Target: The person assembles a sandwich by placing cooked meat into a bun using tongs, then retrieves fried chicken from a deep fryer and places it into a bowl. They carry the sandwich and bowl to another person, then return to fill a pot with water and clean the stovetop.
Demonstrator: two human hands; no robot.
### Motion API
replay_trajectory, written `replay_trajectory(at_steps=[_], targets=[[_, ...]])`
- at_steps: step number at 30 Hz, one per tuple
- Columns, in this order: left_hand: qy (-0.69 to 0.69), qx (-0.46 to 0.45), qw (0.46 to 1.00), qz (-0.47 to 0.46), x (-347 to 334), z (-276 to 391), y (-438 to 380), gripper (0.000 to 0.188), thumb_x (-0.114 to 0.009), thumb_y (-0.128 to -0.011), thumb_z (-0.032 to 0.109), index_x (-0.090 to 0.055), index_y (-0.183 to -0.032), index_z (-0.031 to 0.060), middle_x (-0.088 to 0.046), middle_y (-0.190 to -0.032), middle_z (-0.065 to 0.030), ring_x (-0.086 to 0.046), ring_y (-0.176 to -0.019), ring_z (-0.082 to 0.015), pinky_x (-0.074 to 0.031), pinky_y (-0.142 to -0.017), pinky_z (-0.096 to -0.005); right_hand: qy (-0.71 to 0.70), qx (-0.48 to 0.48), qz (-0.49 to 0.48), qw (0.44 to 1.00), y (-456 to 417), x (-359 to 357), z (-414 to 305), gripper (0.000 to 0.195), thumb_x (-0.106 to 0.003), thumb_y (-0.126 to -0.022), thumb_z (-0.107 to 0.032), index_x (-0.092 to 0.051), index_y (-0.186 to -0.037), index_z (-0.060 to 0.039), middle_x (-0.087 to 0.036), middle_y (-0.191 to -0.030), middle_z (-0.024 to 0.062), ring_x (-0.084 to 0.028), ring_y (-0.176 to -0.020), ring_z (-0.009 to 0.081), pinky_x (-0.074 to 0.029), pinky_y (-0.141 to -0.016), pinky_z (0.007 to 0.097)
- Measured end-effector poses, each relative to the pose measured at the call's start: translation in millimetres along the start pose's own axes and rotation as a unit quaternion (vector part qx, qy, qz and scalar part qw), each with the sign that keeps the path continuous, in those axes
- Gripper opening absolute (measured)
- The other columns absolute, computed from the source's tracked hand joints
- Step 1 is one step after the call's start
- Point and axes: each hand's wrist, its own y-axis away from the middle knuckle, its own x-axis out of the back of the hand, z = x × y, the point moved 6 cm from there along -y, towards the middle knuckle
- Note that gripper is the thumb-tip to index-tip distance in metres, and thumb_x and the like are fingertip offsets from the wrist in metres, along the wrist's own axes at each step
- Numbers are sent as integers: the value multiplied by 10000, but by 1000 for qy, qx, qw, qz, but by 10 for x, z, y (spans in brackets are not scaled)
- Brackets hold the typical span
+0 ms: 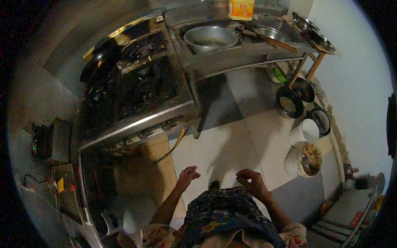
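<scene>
Over the pale tiled floor [223,142], my left hand [188,177] hangs with its fingers loosely bent and nothing in it. To its right my right hand [250,181] is curled, thumb and forefinger forming a ring; no held thing shows there. Neither hand touches anything. Beyond them, a wide metal basin [211,37] rests on a steel counter. A ladle or spatula with a wooden handle [273,42] lies beside it, near a shiny metal bowl [270,33]. A yellow plastic jug [241,10] stands at the back.
A dirty stove [149,83] fills the left, with a yellow hose [179,139] below its front edge. Dark pans [289,103], a white bucket [305,131] and a bucket of food matter [311,159] line the right wall. A steel rack or cart stands at lower right [344,210].
</scene>
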Motion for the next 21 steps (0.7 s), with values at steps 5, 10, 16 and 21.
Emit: replay_trajectory(at_steps=[5, 10, 16, 21], targets=[[-15, -38, 999, -24, -297, 1072, -779, 360, -413, -902, 278, -459, -1115, -9, -615, -863, -127, -582, -799, -182, -450, -765, -302, 197, 71, -92, 973, -996, 383, 5, 118, -569, -782, -41, -570, -893, -1, -602, -806, 126, -593, -704, 204, -470, -617, 301], [8, -48, 998, 38, -343, 1438, -1300, 391, -420, -894, 310, -458, -1115, -11, -615, -853, -125, -579, -822, -179, -448, -784, -312, 208, 216, -88, 950, -2117, 1055, -116, 117, -568, -781, -64, -554, -891, -27, -589, -805, 104, -576, -697, 201, -466, -618, 295], [45, -122, 990, 59, -359, 2072, -1883, 321, -408, -906, 233, -459, -1104, -15, -607, -813, -127, -594, -803, -197, -463, -762, -325, 102, 164, -111, 975, -3491, 1852, -441, 130, -609, -754, -64, -527, -851, -35, -533, -705, 46, -508, -605, 128, -422, -564, 244], [52, -132, 980, 136, -121, 2681, -2271, 338, -469, -878, 231, -484, -1080, -39, -603, -870, -113, -589, -815, -193, -452, -779, -317, 164, 200, -110, 960, -4599, 2121, -763, 116, -586, -776, -125, -517, -840, -58, -524, -667, 51, -504, -585, 132, -418, -552, 256]])
